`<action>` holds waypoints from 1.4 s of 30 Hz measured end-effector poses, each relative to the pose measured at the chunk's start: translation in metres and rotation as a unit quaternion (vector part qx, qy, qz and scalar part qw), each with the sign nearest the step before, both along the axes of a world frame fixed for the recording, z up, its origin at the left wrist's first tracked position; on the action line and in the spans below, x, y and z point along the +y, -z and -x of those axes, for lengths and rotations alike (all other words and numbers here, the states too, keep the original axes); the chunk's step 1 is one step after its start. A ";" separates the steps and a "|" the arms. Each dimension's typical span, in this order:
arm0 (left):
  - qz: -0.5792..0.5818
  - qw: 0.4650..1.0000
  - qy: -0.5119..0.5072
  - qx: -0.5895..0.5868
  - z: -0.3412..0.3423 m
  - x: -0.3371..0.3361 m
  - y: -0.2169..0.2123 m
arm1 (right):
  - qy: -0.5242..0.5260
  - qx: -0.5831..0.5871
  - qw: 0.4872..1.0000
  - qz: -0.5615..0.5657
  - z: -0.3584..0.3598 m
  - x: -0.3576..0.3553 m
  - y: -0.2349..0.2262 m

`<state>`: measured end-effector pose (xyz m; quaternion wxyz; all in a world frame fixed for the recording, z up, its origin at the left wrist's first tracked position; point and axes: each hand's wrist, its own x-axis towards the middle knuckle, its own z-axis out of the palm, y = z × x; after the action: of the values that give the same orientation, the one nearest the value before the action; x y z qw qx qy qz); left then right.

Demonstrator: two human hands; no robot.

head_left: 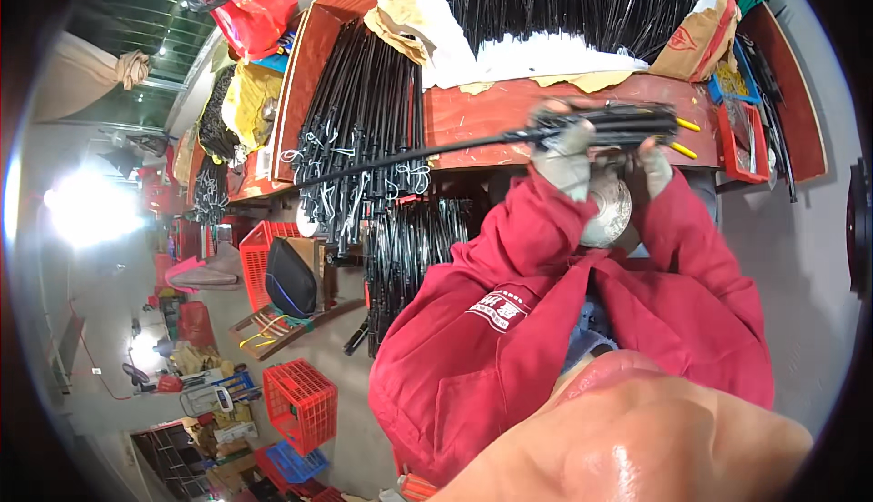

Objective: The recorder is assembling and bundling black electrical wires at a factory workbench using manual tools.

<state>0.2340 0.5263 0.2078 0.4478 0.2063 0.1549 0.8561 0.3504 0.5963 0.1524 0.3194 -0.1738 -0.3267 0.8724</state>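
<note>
Above the red table's near edge I hold a black umbrella frame [627, 127], its folded ribs bunched at the right and its long thin shaft reaching down to the left. My left hand [566, 152], in a pale glove with bare fingertips, is closed around the frame near the shaft. My right hand [653, 167], gloved alike, grips the rib bundle from below. Two yellow handle ends [688, 125] stick out past the bundle; the rest of that tool is hidden. Below my hands, between my forearms, shows a round pale disc [611, 211].
The red table [473, 125] carries a wrapped heap of thin black rods [564, 2] at the back. Black umbrella frames with white strings [355, 111] lie at the left, more hanging below. Red bin [741, 143] stands right; red crates [300, 404] sit on the floor.
</note>
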 end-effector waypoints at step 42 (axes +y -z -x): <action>0.253 0.751 -0.171 0.586 0.011 -0.044 0.036 | 0.153 -0.264 0.754 -0.582 -0.029 -0.070 -0.062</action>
<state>0.2230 0.4821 0.1716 0.1509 0.5165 0.6307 0.5592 0.3791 0.5267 0.2140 0.3886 -0.2256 -0.8120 0.3724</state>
